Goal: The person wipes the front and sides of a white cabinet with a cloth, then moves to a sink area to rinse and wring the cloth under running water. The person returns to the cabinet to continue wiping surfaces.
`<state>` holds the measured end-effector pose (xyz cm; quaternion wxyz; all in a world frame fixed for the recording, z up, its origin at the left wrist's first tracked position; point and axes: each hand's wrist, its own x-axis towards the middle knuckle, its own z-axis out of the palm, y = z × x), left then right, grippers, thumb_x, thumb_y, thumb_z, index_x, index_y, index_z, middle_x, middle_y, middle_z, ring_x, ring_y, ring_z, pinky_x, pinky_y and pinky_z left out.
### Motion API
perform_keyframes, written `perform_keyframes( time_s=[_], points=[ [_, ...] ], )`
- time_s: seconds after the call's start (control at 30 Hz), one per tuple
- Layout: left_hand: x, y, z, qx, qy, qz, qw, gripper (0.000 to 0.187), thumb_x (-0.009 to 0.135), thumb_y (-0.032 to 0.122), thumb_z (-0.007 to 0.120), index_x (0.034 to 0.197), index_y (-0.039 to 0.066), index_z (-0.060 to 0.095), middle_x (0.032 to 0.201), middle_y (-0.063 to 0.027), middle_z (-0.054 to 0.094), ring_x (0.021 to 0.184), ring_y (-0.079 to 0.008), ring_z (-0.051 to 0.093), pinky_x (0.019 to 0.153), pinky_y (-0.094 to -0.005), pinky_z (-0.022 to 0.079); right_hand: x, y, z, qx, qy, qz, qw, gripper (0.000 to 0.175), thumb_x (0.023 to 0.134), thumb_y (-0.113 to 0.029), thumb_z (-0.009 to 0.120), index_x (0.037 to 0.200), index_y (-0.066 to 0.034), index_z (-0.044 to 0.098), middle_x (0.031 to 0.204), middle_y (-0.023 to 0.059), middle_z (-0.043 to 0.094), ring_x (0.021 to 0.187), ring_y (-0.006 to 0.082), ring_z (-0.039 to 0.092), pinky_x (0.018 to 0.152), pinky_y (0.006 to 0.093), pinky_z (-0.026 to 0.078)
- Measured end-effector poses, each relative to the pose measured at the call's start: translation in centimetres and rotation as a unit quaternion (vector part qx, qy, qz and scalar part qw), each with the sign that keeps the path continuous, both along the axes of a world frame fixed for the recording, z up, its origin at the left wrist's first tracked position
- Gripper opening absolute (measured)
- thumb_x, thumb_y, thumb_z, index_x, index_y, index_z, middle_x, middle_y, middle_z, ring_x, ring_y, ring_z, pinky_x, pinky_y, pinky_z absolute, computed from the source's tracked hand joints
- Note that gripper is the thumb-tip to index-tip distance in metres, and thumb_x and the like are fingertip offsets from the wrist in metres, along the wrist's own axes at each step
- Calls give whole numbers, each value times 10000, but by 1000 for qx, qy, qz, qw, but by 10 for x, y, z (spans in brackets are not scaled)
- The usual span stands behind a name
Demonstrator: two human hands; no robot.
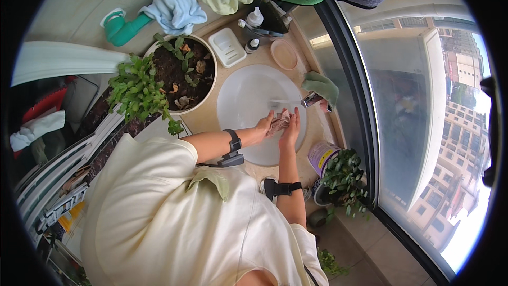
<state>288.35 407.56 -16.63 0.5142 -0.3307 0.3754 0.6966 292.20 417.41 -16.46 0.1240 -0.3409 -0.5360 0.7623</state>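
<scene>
A crumpled, pinkish-brown patterned cloth point(279, 123) is held between my two hands over a round white washbasin point(234, 99). My left hand point(262, 125) grips its left side, and my right hand point(291, 129) holds the right side with the fingers fairly straight. Just beyond the fingertips, water point(285, 101) runs from a chrome faucet point(311, 99) on the basin's right. Over the faucet is draped a green cloth point(322, 87). Part of the cloth in my hands is hidden by the fingers.
Left of the basin stands a large planter point(180, 75) of soil and plants. Behind are a white soap dish point(227, 47), a small dark bottle point(252, 45), a pump bottle point(255, 18) and an oval pink dish point(283, 54). A purple tub point(323, 157) and leafy potted plant point(345, 180) sit near the window.
</scene>
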Motion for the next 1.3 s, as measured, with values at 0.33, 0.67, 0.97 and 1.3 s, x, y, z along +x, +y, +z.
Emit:
perform_keyframes(
  time_s=[0.33,0.67,0.97,1.3],
  points=[
    [-50,16,-53,-73,98,-86,989,288,839,316,603,1000,90,527,950,-39,587,781,-141,565,689,-332,472,33,36,-5,115,-58,111,985,438,979,-332,352,1269,-12,425,1235,121,522,1073,216,549,950,362,402],
    [-62,30,-77,19,73,-33,997,307,831,115,502,1132,64,468,1059,-66,553,1013,-181,533,863,-341,446,14,42,-17,-235,52,-235,942,432,975,-319,349,1269,-4,332,1341,167,413,1224,286,417,1028,429,330],
    [-72,45,-63,174,51,66,981,527,764,-46,410,1280,57,379,1126,-73,524,1044,-212,523,943,-364,415,52,43,-50,-48,-144,-56,987,376,962,-299,401,1195,-11,467,1202,135,532,1105,226,519,930,347,419],
    [-65,58,-51,-58,492,-306,813,366,887,116,437,1233,-3,413,1170,-173,476,865,-276,618,657,-375,515,-16,65,-81,-107,-137,22,985,400,912,-327,508,1177,-27,527,1103,99,573,1025,184,549,842,289,457]
  ],
)
